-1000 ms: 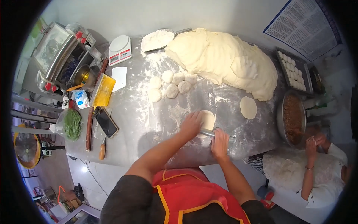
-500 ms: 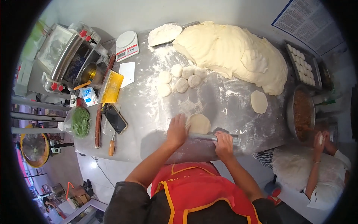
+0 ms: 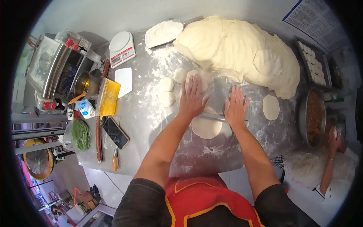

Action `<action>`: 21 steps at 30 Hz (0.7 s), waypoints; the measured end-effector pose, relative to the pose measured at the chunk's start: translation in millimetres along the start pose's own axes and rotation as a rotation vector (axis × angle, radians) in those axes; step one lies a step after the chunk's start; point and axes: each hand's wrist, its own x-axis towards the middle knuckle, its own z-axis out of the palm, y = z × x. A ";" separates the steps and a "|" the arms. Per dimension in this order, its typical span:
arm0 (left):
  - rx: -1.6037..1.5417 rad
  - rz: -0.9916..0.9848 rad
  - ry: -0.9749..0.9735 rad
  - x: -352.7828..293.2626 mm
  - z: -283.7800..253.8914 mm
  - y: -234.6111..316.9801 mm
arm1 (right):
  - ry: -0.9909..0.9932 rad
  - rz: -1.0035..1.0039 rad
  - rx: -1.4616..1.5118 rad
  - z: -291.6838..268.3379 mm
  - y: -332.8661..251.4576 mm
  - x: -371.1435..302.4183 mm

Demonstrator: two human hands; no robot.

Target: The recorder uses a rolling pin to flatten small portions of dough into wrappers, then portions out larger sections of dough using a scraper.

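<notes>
A flat round of dough (image 3: pixel 207 129) lies on the floured steel table in front of me. Across its far part rests a metal rolling pin (image 3: pixel 214 116). My left hand (image 3: pixel 193 99) is stretched out flat at the pin's left end, its fingers over some small dough balls. Flat too, my right hand (image 3: pixel 236 108) has its palm over the pin's right part, fingers spread and pointing away from me. Several floured dough balls (image 3: pixel 166 84) sit at the left hand, some partly hidden by it. Another flattened round (image 3: pixel 270 107) lies farther right.
A large dough mass (image 3: pixel 234 49) fills the table's back. Flour pile (image 3: pixel 163 33), kitchen scale (image 3: pixel 122 49), yellow scraper (image 3: pixel 109 97) and phone (image 3: pixel 116 132) lie leftward. At right are a filling bowl (image 3: pixel 314 117), a dough-ball tray (image 3: pixel 315 66) and a co-worker's hands (image 3: pixel 333 140).
The rolling pin has gone from the dough round's near edge to its far part. My left hand left the round's edge; my right hand opened from its grip. Both reached forward.
</notes>
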 end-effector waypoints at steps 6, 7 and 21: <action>0.018 0.036 -0.129 -88.0 -21.1 11.5 | -0.027 -0.133 0.103 -14.0 -10.8 -83.6; -0.046 -0.004 -0.169 -115.1 -28.5 17.3 | -0.044 -0.155 0.134 -14.4 -15.2 -113.8; -0.195 -0.227 -0.498 -68.3 -19.4 19.9 | -0.254 -0.246 0.449 -38.4 40.8 -164.1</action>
